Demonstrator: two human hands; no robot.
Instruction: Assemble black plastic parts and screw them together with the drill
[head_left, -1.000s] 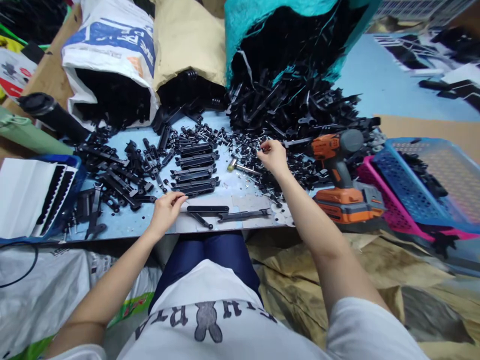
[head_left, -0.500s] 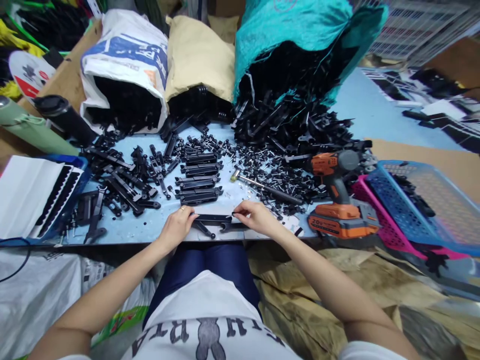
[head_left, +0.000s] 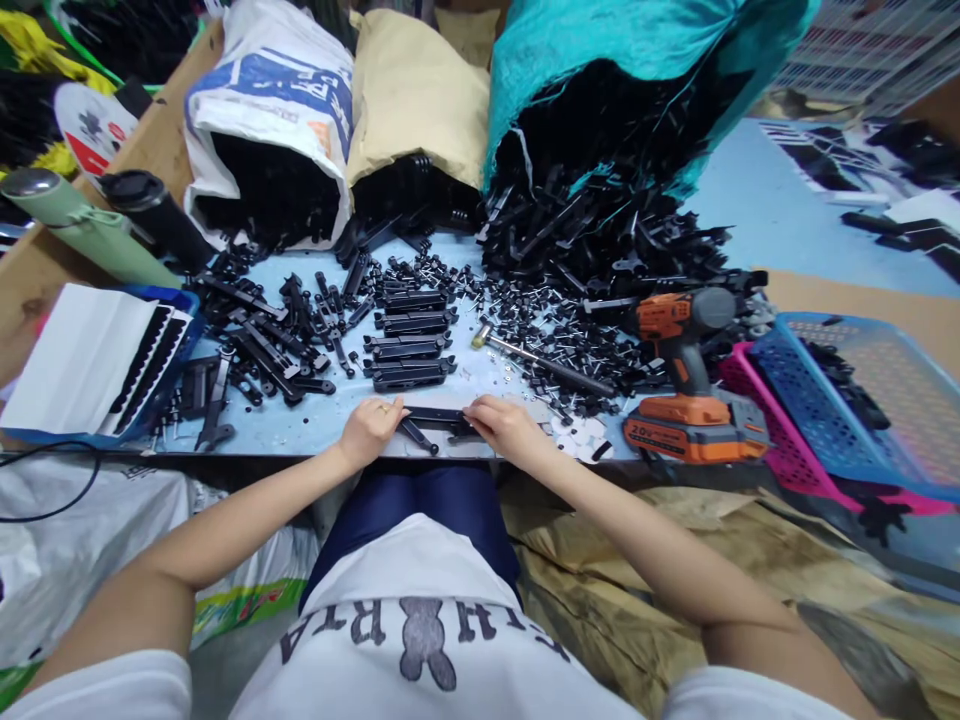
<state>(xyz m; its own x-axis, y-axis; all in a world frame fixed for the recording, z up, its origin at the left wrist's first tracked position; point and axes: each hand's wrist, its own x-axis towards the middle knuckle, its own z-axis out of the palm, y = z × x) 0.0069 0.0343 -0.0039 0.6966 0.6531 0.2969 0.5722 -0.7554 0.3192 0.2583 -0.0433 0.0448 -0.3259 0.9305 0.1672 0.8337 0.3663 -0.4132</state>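
Observation:
Near the table's front edge lies a long black plastic bar [head_left: 436, 414]. My left hand [head_left: 373, 431] pinches its left end between thumb and fingers. At the bar's other end, my right hand [head_left: 504, 427] has its fingers closed; whether a small pin sits in them is hidden. Just below the bar, a shorter black arm piece [head_left: 420, 437] slants across the tabletop. Beyond my hands stands a row of stacked black bar assemblies [head_left: 409, 372]. A hammer [head_left: 544, 362] with a yellowish head and dark handle rests to their right, beside many loose black-headed pins [head_left: 517, 318].
An orange cordless drill [head_left: 684, 375] stands at right, next to a blue basket [head_left: 825, 400] and a pink one. White, tan [head_left: 420, 95] and teal sacks [head_left: 600, 40] spill black parts at the back. At left are a green bottle [head_left: 97, 235] and a dark tumbler.
My right fingers have come down and closed at the bar's right end, where a small dark-headed pin showed in them before. The whole view has shifted slightly.

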